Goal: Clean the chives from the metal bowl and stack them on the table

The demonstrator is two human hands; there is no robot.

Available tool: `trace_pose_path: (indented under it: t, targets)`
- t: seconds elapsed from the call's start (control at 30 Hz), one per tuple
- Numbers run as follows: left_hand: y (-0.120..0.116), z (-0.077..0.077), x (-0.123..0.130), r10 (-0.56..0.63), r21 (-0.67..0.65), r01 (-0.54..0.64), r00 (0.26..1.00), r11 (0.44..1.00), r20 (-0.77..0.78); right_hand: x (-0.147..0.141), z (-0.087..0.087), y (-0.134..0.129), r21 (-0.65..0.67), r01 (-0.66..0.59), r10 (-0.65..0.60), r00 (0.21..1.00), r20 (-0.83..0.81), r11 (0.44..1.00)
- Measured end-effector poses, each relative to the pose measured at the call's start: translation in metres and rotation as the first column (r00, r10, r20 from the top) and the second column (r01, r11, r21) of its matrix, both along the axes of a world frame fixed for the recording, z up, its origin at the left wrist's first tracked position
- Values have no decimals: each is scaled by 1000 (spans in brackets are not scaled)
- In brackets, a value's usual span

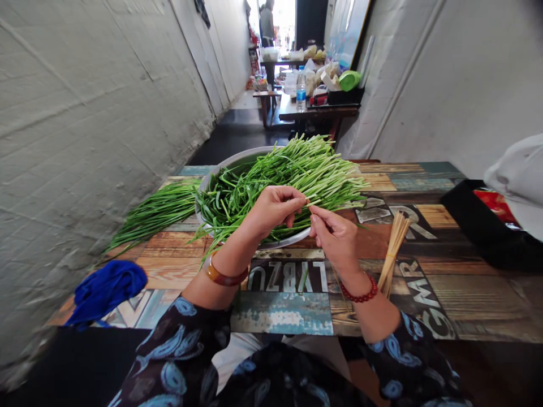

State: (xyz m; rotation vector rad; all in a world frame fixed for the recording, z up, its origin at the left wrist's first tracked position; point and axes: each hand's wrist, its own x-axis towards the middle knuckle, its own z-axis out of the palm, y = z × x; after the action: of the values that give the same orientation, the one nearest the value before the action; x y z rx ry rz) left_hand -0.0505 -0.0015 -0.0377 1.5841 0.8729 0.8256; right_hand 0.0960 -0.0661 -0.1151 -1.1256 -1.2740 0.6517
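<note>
A heap of garlic chives [314, 169], pale stalk ends to the right, fills a wide metal basin [292, 240] and rises over its rim. Just above its near side, my left hand [278, 209] is closed in a pinch. My right hand [335, 232] pinches too, its fingertips almost meeting those of the left. Whatever lies between the fingers is too small to make out. A thin stick-like line shows below my right hand; I cannot tell whether it is held. Right of that hand lies a banded bundle of bamboo skewers [394, 246].
More chives [159, 212] lie left of the basin on the patchwork table [288, 314]. A blue cloth [108, 288] is at the left edge, a black box [483, 226] at the right. Behind, a second table [314, 113] carries a water bottle [301, 90] and bags. A person [267, 25] stands far back.
</note>
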Motion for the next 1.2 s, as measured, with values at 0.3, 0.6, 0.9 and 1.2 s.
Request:
trace_pose_path:
  t: [0.3, 0.6, 0.9, 1.2]
  targets:
    - [0, -3, -2, 6, -26, -5, 1000, 1000, 23, 0, -1, 0, -7, 6, -6, 1000, -16, 1000]
    - [0, -3, -2, 3, -24, -3, 1000, 1000, 18, 1, 0, 0, -2, 2, -2, 1000, -31, 1000]
    - [0, -2, -2, -9, -32, 9, 1000, 999, 14, 1, -1, 1, 20, 19, -19, 1000, 0, 1000]
    - [0, 0, -2, -19, -75, 21, 1000, 997, 24, 1, 3, 1, 52, 57, -60, 996, 59, 997]
